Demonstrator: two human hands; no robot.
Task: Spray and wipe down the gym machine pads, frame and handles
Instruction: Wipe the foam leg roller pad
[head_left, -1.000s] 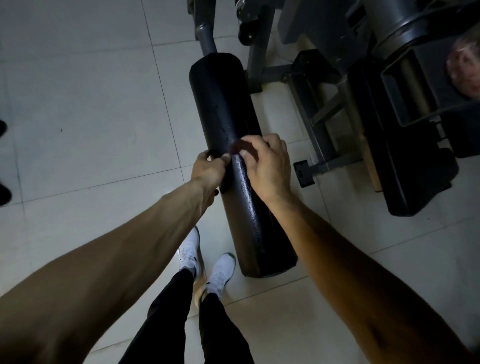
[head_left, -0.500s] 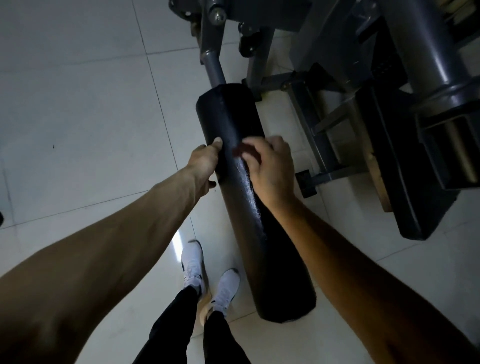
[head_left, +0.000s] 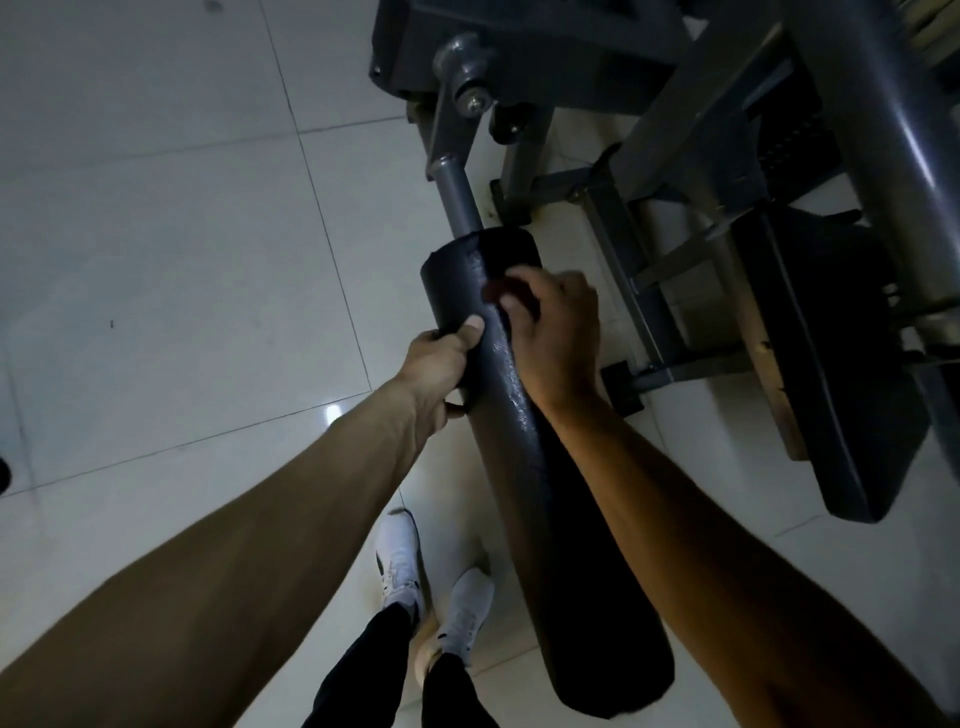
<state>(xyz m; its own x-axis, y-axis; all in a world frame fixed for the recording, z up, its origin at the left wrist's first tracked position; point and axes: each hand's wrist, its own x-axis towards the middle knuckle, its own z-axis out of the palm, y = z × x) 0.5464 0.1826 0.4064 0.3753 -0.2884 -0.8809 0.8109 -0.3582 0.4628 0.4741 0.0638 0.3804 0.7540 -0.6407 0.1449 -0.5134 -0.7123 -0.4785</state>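
Currently, left hand (head_left: 439, 366) grips the pad (head_left: 540, 519); right hand (head_left: 558, 332) pinches a dark cloth (head_left: 509, 291), apparently, at its 12 o'clock end. Risk: pad spins on its bar (head_left: 457, 200), so cloth slips.

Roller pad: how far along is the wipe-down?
Done, apparently: a wet sheen shows mid-length on the roller pad. In hand: left hand grips its side, right hand presses what looks like a dark cloth near its far end. Left: frame and flat black pad look dry.
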